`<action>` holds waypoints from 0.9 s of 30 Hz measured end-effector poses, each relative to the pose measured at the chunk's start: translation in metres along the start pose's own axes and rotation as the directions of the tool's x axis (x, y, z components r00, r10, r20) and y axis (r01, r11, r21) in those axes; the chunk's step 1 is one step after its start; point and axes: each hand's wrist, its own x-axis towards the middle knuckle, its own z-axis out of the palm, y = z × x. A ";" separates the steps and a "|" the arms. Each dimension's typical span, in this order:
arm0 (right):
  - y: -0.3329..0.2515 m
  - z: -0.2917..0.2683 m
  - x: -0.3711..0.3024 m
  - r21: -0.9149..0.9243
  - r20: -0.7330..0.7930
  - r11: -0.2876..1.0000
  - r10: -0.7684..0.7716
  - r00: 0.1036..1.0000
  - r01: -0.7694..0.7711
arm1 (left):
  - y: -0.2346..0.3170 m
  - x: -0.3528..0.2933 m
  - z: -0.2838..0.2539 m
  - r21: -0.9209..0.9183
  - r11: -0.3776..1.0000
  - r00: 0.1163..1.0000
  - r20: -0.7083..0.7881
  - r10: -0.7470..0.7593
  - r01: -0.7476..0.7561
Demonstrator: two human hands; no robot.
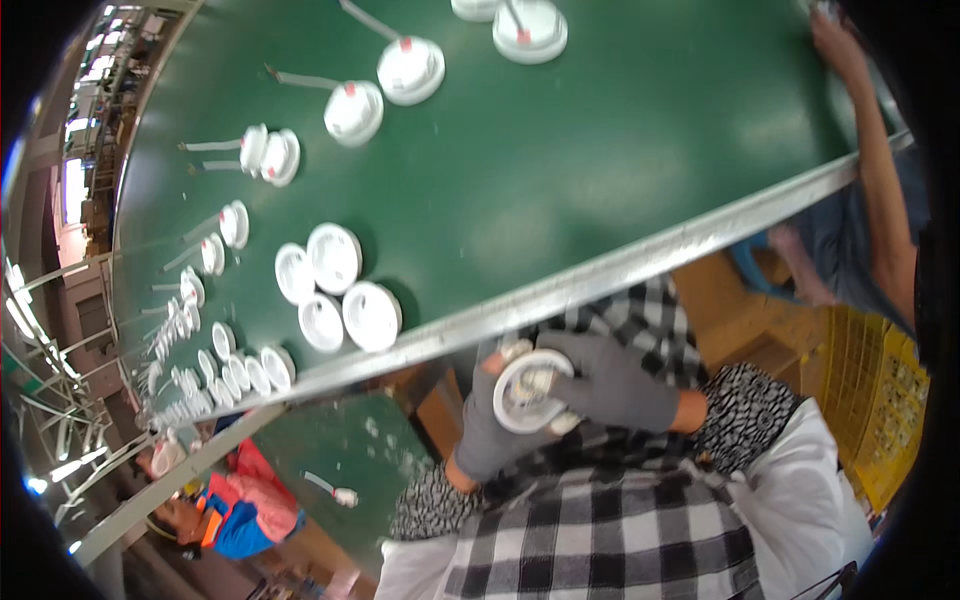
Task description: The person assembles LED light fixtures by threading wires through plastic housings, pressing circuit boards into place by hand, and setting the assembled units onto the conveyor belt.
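Note:
My left hand (482, 425), in a grey glove with bare fingertips, is closed round the near left side of a white round lamp housing (530, 388). The housing is held above my lap, its hollow side turned up, with pale parts showing inside. From the right, my right hand (618, 385), gloved the same way, grips the rim, its thumb reaching over the opening. Whether the fingers hold a smaller part within cannot be made out. Just beyond the metal edge, a cluster of white round cups (372, 316) rests on the green work surface (560, 150).
White lamp units with wire leads (411, 70) lie in a curved row. More cups (277, 368) stand at left. The metal edge (600, 270) crosses before me. A co-worker's arm (870, 140) reaches in at right, by a yellow crate (870, 400). Another person (250, 505) sits lower left.

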 end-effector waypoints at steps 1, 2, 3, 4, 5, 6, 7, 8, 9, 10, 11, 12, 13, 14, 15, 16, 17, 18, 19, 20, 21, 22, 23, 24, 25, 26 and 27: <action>0.002 -0.002 0.004 0.000 0.006 0.999 -0.052 0.999 0.052 | 0.001 0.001 -0.007 0.120 0.992 0.999 0.048 0.020 -0.026; 0.015 -0.002 0.009 -0.031 0.017 0.997 -0.071 0.997 0.071 | -0.004 0.005 -0.007 -0.018 0.999 0.998 0.028 -0.047 0.048; 0.017 -0.004 0.016 -0.046 0.033 0.989 -0.142 0.989 0.144 | 0.008 0.015 -0.008 0.052 0.998 0.999 0.029 0.025 -0.026; 0.013 -0.009 0.022 -0.052 0.059 0.977 -0.204 0.977 0.207 | 0.025 0.022 -0.012 0.122 0.989 0.996 0.025 0.083 -0.086; -0.003 -0.020 0.024 -0.096 0.056 0.969 -0.225 0.973 0.230 | 0.036 0.030 -0.019 0.108 0.985 0.991 0.017 0.131 -0.132; -0.025 -0.030 0.021 0.055 0.244 0.998 -0.048 0.968 0.036 | 0.046 0.034 -0.028 0.134 0.969 0.968 0.172 0.184 -0.207; -0.040 -0.036 0.019 0.159 0.442 0.969 0.103 0.891 -0.191 | 0.052 0.038 -0.035 0.153 0.946 0.920 0.322 0.225 -0.285; -0.045 -0.041 0.016 0.131 0.431 0.976 0.103 0.897 -0.175 | 0.050 0.035 -0.040 0.142 0.938 0.913 0.314 0.259 -0.315; -0.049 -0.047 0.012 0.031 0.513 0.975 0.173 0.841 -0.219 | 0.046 0.026 -0.046 0.308 0.818 0.858 0.349 0.377 -0.485; -0.052 -0.052 0.010 -0.074 0.584 0.964 0.250 0.772 -0.256 | 0.043 0.022 -0.048 0.458 0.644 0.789 0.398 0.468 -0.613; -0.061 -0.056 0.008 -0.050 0.629 0.953 0.264 0.731 -0.300 | 0.041 0.024 -0.051 0.532 0.448 0.668 0.347 0.659 -0.718; -0.072 -0.059 0.003 -0.080 0.648 0.954 0.269 0.713 -0.287 | 0.043 0.022 -0.059 0.558 0.446 0.676 0.316 0.665 -0.700; -0.082 -0.063 0.001 -0.057 0.542 0.952 0.283 0.791 -0.302 | 0.047 0.023 -0.073 0.608 0.449 0.731 0.361 0.579 -0.655; -0.085 -0.073 0.003 -0.033 0.439 0.949 0.297 0.848 -0.315 | 0.052 0.023 -0.085 0.659 0.457 0.791 0.388 0.474 -0.597; -0.071 -0.094 0.000 0.035 0.284 0.969 0.226 0.932 -0.246 | 0.059 0.023 -0.098 0.698 0.479 0.824 0.297 0.482 -0.532; -0.055 -0.115 -0.006 0.097 0.145 0.981 0.151 0.978 -0.166 | 0.041 0.011 -0.109 0.693 0.585 0.873 0.134 0.469 -0.420; -0.065 -0.119 -0.009 -0.038 -0.202 0.994 0.094 0.975 -0.103 | 0.032 0.000 -0.113 0.655 0.633 0.797 -0.076 0.600 -0.413; -0.072 -0.126 -0.006 -0.242 -0.285 0.963 -0.187 0.940 0.118 | 0.032 -0.018 -0.119 0.721 0.664 0.899 -0.138 0.415 -0.196; -0.037 -0.143 -0.003 -0.608 -0.435 0.763 -0.552 0.711 0.220 | 0.028 -0.029 -0.117 0.667 0.739 0.904 -0.256 0.343 -0.091; -0.052 -0.173 0.003 -0.782 -0.100 0.564 -0.537 0.838 0.267 | 0.017 -0.041 -0.116 0.623 0.777 0.850 -0.359 0.385 -0.088; -0.036 -0.203 0.012 -0.960 0.018 0.201 -0.653 0.757 0.196 | 0.018 -0.051 -0.113 0.640 0.768 0.813 -0.426 0.397 -0.040; -0.010 -0.233 0.021 -0.982 0.173 -0.177 -0.732 0.659 0.062 | 0.024 -0.064 -0.114 0.598 0.800 0.799 -0.503 0.330 0.047; 0.012 -0.273 0.033 -0.992 0.062 -0.126 -0.652 0.756 -0.027 | 0.019 -0.085 -0.118 0.517 0.837 0.713 -0.654 0.254 0.176; 0.030 -0.304 0.049 -0.987 -0.058 -0.096 -0.553 0.831 -0.133 | 0.007 -0.103 -0.123 0.420 0.863 0.603 -0.776 0.183 0.279; 0.035 -0.315 0.066 -0.994 -0.063 -0.038 -0.568 0.821 -0.102 | -0.012 -0.126 -0.136 0.412 0.829 0.442 -0.867 0.229 0.378; 0.027 -0.317 0.079 -0.996 -0.075 0.011 -0.582 0.810 -0.084 | -0.034 -0.153 -0.154 0.387 0.799 0.275 -0.918 0.286 0.461; 0.020 -0.315 0.086 -0.986 -0.128 -0.027 -0.501 0.856 -0.163 | -0.043 -0.182 -0.168 0.289 0.747 0.129 -0.955 0.266 0.598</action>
